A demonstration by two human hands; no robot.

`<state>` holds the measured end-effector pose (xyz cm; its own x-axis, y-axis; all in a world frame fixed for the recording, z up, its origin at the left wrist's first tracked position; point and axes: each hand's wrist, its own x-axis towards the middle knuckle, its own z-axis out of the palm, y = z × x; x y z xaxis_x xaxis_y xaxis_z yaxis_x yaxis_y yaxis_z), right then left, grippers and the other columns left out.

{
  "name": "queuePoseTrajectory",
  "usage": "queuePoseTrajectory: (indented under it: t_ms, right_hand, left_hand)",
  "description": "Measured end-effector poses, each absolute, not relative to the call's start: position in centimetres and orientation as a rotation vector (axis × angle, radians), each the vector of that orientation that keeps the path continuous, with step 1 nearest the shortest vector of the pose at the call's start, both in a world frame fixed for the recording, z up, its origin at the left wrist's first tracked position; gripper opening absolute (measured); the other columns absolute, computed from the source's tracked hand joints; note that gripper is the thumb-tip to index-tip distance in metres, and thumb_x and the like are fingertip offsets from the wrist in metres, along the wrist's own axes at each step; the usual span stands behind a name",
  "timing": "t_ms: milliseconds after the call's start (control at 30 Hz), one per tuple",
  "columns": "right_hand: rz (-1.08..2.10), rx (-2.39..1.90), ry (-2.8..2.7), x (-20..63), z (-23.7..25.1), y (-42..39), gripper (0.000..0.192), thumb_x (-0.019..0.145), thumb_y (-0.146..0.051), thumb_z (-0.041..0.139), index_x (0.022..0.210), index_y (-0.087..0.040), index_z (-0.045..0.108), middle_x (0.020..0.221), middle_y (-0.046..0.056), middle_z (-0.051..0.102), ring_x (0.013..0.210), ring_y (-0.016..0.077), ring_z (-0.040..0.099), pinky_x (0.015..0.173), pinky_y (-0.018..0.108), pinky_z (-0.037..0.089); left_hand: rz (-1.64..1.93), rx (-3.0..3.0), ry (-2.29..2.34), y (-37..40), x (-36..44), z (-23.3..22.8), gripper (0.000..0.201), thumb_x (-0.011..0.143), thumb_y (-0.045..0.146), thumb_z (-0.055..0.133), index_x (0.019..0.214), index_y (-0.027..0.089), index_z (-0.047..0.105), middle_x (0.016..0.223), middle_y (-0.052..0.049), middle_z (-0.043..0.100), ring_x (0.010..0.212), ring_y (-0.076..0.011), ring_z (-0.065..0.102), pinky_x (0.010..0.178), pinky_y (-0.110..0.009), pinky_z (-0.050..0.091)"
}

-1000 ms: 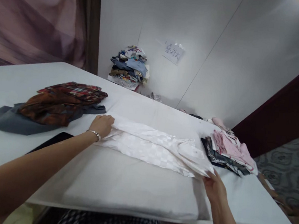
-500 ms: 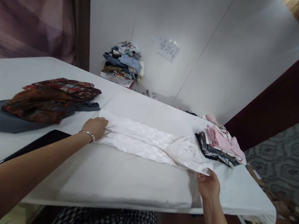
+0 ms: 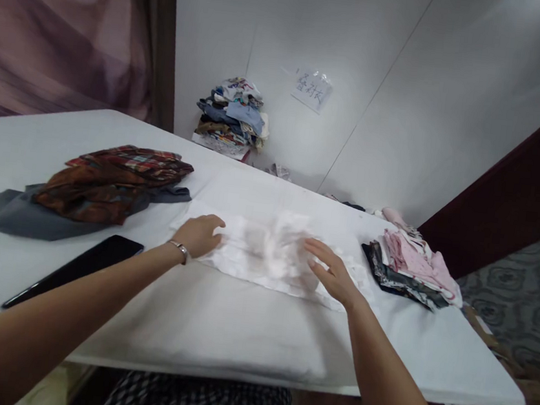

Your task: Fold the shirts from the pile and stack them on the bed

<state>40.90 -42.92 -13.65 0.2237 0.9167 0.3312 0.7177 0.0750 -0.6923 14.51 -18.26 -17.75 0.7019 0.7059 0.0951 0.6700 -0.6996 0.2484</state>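
Note:
A white checked garment lies folded over on the white table. My left hand, a bracelet on its wrist, presses flat on the garment's left end. Over the garment's right half my right hand rests with fingers spread, and the cloth there is blurred. Neither hand grips the cloth.
A heap of plaid, brown and grey clothes lies at the left. A dark phone lies near my left forearm. Folded pink and dark clothes sit at the right. Another clothes pile stands by the wall.
My right hand has let go of the garment's right end and moved left, folding that end over the middle. The left hand has stayed on the left end.

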Motion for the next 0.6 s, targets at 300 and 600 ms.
queuePoseTrajectory:
  t_ms: [300,600]
  right_hand:
    - [0.107,-2.008,-1.017,47.3,-20.4,-42.8,0.035,0.078,-0.037,0.051,0.1,-0.018,0.072,0.107,0.008,0.072,0.097,0.025,0.066,0.085,0.039,0.053]
    - [0.023,-2.318,-0.978,53.1,-21.6,-41.2,0.039,0.079,-0.022,0.045,0.11,-0.017,0.069,0.115,0.009,0.068,0.106,0.0248,0.063,0.097,0.041,0.047]
  left_hand:
    - [0.296,2.508,1.021,-20.5,17.3,-20.0,0.054,0.086,0.043,0.043,0.131,0.015,0.051,0.133,-0.011,0.056,0.115,-0.0235,0.056,0.095,-0.031,0.043]
    - [0.09,2.785,1.065,-19.9,20.5,-19.5,0.04,0.084,0.033,0.047,0.118,0.018,0.061,0.114,-0.012,0.067,0.112,-0.03,0.054,0.091,-0.041,0.042]
